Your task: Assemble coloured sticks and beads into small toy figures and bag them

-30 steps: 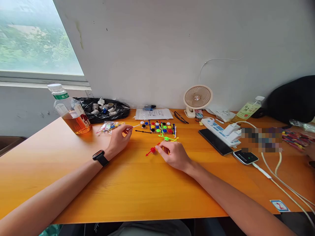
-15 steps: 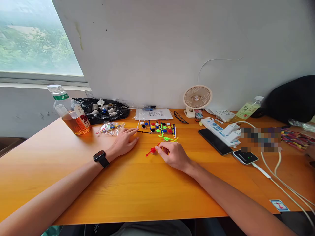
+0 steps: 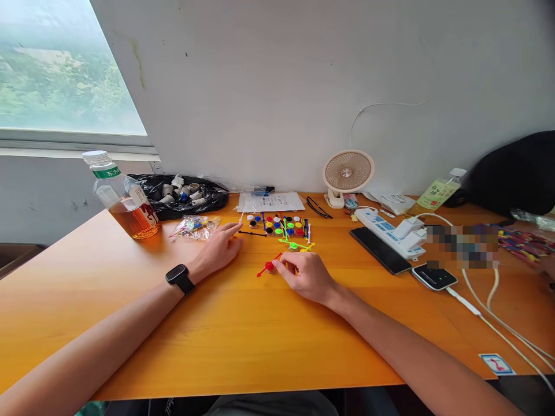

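Observation:
My left hand (image 3: 218, 248) rests on the table with its fingers stretched forward, holding nothing I can see. A white arrow (image 3: 241, 216) and a black arrow (image 3: 253, 233) lie near its fingertips. Fingers curled, my right hand (image 3: 309, 275) has its thumb and fingertips at the red spinner (image 3: 269, 266), a round base with a red arrow across it. Just beyond stands a green spinner (image 3: 293, 245), with a yellow arrow (image 3: 309, 247) beside it. Farther back are several round bases (image 3: 278, 230) in white, blue, yellow, red, black and green, with loose arrows among them.
A tilted tea bottle (image 3: 137, 211), a clear bag of parts (image 3: 194, 227) and a black plastic bag (image 3: 178, 195) are at left. Behind lie paper (image 3: 271, 201) and a small fan (image 3: 348, 171). At right are a phone (image 3: 380, 249), power strip (image 3: 388, 232) and cables (image 3: 511, 335).
My left hand has drawn back slightly to the left, its fingers less far forward. The right hand stays at the red spinner, with almost no movement.

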